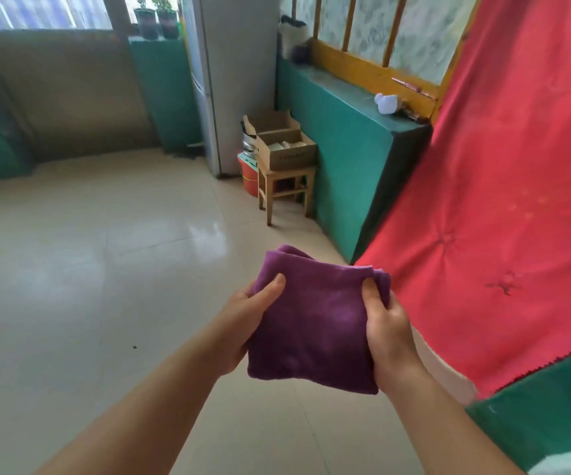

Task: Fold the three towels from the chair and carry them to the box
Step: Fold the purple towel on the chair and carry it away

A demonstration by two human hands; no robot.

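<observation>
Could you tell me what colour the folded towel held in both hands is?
Purple; the soft folded towel shows plainly in the head view.

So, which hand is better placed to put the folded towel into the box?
Probably right: both hands grip the purple towel, but the cardboard box stands ahead to the right, on the right hand's side.

A home: fridge (232,80), tiled floor (88,269), potted plants (157,18) on the sill.

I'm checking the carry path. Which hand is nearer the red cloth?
Right. The right hand grips the purple towel's side beside the red cloth; the left hand grips the far side.
</observation>
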